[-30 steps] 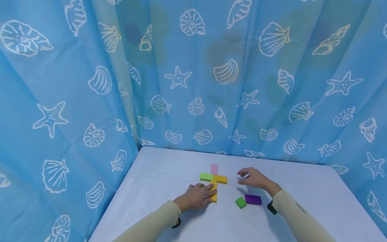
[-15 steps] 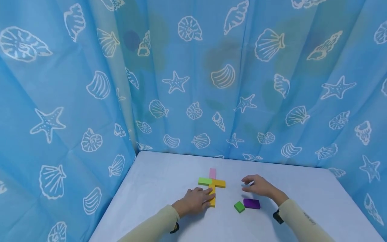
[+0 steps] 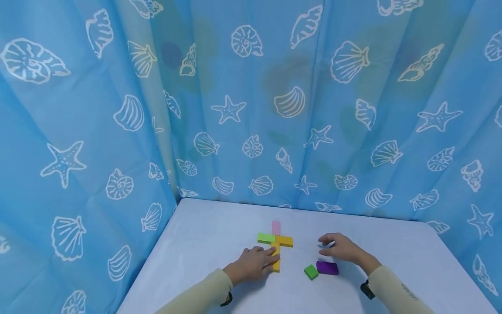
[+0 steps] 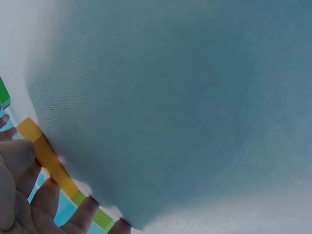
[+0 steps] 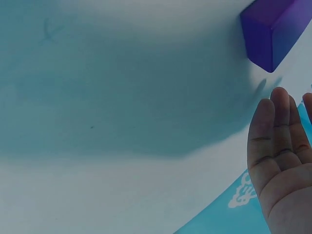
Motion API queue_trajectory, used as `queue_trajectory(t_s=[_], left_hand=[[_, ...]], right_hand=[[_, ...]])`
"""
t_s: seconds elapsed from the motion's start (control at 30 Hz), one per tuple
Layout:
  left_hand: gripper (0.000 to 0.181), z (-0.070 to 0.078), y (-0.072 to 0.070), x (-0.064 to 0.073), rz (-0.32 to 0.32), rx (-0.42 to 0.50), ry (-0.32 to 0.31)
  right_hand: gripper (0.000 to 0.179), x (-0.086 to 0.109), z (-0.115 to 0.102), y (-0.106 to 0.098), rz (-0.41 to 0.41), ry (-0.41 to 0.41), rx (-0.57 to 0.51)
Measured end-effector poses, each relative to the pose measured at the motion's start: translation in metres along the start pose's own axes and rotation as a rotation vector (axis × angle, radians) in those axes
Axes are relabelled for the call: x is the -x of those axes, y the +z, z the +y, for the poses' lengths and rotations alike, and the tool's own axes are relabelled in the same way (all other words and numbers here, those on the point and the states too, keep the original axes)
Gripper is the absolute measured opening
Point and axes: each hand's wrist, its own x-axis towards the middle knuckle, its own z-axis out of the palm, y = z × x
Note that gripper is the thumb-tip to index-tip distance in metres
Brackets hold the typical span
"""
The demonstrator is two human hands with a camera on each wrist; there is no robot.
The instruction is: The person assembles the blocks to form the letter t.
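Fingers of my left hand (image 3: pixel 252 264), spread and fairly straight, rest across a long yellow block (image 3: pixel 276 268) on the table. In the left wrist view the thumb lies beside that yellow block (image 4: pixel 52 161). At its far end a light green block (image 3: pixel 266 238) points left and another yellow block (image 3: pixel 286 241) points right. A pink block (image 3: pixel 276 227) sits beyond them, making a cross shape. My right hand (image 3: pixel 343 248) hovers with nothing in it, fingers relaxed and thumb apart. Nearest to it is a purple block (image 3: pixel 327 267), with a small green block (image 3: pixel 311 272) at its left end.
The blocks lie on a white-covered table (image 3: pixel 219 226). A blue curtain (image 3: pixel 243 122) printed with white shells and starfish rises behind it and along its sides. Each wrist wears a dark strap, seen at the right wrist strap (image 3: pixel 367 289).
My right hand has drawn a little to the right and nearer, away from the cross. My left hand stays on the long yellow block. The head view has tilted slightly upward.
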Motion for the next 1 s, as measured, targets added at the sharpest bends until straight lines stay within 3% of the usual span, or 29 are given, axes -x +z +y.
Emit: queue_trajectory(t_s=[0.2, 0.5, 0.8, 1.0], left_hand=[[0.048, -0.001, -0.003, 0.0, 0.029, -0.03, -0.002], [0.048, 0.003, 0.004, 0.0, 0.01, -0.027, 0.0], [0.048, 0.004, 0.005, -0.002, 0.011, -0.015, -0.002], [0.048, 0.004, 0.004, 0.0, 0.014, -0.011, -0.005]], right_hand=[[0.042, 0.002, 0.002, -0.002, 0.011, -0.03, -0.002], [0.043, 0.011, 0.008, 0.003, -0.008, -0.01, 0.007], [0.041, 0.017, 0.004, 0.007, -0.046, -0.001, -0.007], [0.041, 0.023, -0.003, 0.013, -0.064, -0.041, 0.015]])
